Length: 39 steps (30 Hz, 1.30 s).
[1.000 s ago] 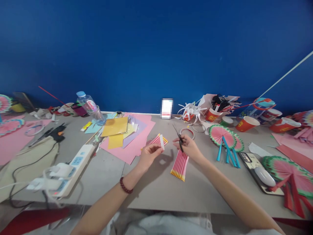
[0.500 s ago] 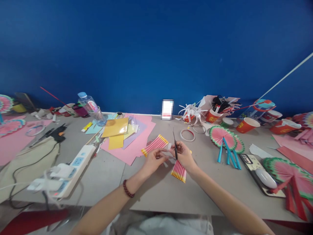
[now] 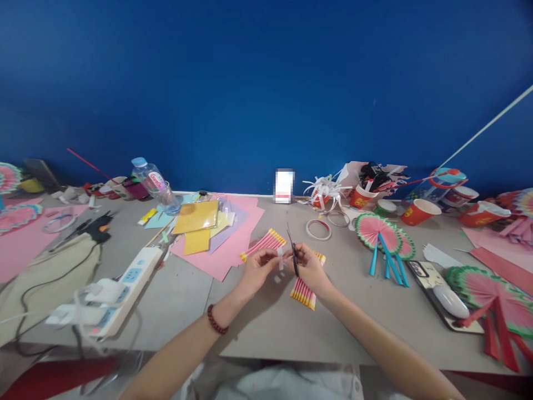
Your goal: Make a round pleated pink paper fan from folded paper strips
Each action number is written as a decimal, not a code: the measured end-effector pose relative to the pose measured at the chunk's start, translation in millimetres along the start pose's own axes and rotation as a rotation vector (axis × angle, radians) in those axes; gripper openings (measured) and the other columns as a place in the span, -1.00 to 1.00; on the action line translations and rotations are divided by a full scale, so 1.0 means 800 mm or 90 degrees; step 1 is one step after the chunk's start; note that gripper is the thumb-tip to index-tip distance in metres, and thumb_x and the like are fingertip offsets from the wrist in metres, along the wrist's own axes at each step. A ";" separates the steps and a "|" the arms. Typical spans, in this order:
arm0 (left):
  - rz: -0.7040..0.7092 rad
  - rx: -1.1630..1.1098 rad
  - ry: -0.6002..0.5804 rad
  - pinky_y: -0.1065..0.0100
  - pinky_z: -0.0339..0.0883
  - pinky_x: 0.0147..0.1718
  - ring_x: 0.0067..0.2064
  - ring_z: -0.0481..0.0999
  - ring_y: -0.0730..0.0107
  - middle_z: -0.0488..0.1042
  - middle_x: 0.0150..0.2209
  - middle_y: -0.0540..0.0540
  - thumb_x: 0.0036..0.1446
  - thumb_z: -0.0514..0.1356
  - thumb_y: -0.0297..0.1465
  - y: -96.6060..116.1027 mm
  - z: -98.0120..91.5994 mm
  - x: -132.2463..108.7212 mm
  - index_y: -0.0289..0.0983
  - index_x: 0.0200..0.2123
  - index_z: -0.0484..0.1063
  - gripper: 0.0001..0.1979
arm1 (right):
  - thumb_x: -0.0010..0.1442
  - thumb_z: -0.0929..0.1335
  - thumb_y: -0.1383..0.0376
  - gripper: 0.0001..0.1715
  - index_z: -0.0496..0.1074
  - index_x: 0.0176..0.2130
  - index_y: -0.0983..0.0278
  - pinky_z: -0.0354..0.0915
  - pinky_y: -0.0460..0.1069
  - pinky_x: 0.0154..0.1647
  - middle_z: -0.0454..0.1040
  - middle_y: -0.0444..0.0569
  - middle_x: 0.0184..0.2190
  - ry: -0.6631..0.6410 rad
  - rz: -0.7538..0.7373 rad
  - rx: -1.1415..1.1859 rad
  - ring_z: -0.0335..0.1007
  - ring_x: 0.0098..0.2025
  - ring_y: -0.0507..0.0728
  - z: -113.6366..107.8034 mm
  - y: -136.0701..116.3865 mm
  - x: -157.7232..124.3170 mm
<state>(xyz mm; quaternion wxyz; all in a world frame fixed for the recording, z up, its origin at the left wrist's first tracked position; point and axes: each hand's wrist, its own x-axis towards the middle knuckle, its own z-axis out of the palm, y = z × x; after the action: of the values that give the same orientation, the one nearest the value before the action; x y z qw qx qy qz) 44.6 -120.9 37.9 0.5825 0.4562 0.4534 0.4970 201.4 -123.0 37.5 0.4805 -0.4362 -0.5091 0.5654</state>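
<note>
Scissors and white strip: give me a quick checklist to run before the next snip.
1. Right hand grips the scissors, blades pointing up and away from the body: ok.
2. Left hand pinches the white strip right beside the blades: ok.
3. Strip seated between the blades: cannot tell, too small to see.
4. Left hand clear of the blades: cannot tell, they sit very close.
5. Pleated pink paper lies on the table below the right hand, out of the blades: ok.
</note>
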 end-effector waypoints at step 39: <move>0.007 -0.185 0.046 0.49 0.27 -0.41 -0.43 0.39 0.60 0.40 -0.35 0.06 -0.16 0.34 -0.46 0.045 -0.004 0.021 -0.16 -0.01 0.27 -0.42 | 0.01 0.38 -0.06 -0.49 0.14 -0.29 0.21 0.00 -0.20 -0.77 0.39 -0.21 -0.49 -0.166 0.217 0.004 0.12 -0.66 -0.12 0.014 0.006 -0.022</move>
<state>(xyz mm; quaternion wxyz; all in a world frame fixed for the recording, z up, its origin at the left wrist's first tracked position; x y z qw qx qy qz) 37.3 -100.6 71.6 0.6227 0.3516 0.3951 0.5766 192.8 -141.9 34.0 0.3092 -0.4381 -0.4839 0.6916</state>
